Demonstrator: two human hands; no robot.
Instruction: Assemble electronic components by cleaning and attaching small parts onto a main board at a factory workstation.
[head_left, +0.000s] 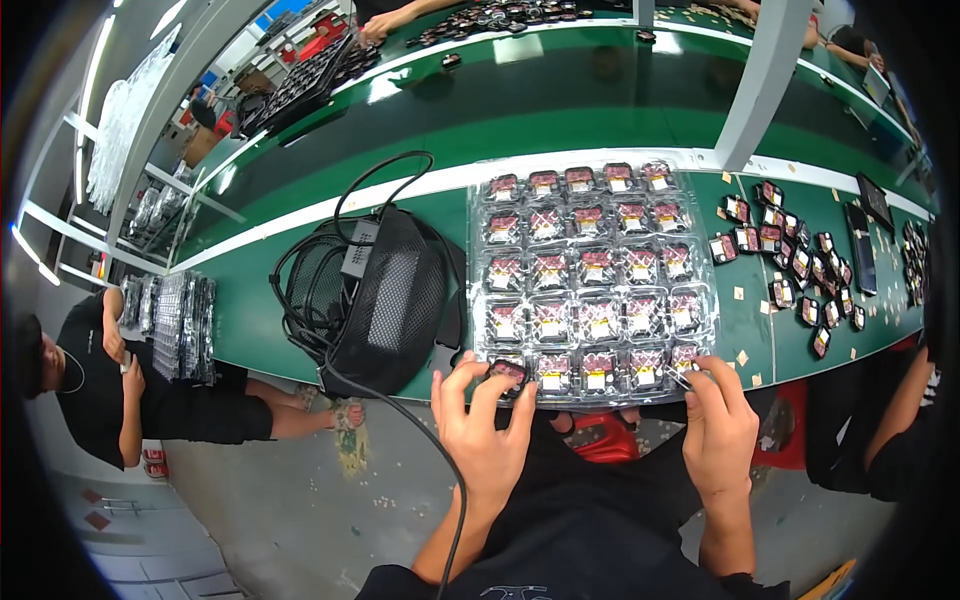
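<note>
In front of me on the green table lies a clear plastic blister tray [714, 300]. Its pockets hold rows of small black pieces with red, white and yellow labels [597, 318]. At the near left pocket, the thumb and fingers of my left hand [482, 430] close around one small black labelled piece [508, 374]. My right hand [722, 425] is at the near right corner of the tray, its thumb and fingertips pinched beside the last labelled piece [684, 360]. What that pinch holds is too small to make out.
Left of the tray sits a black mesh bag [390, 300] with a looped cable [420, 425] trailing past my left forearm. A pile of loose black pieces [800, 250] lies to the right. A white post [765, 85] rises beyond the tray. Other people sit on both sides.
</note>
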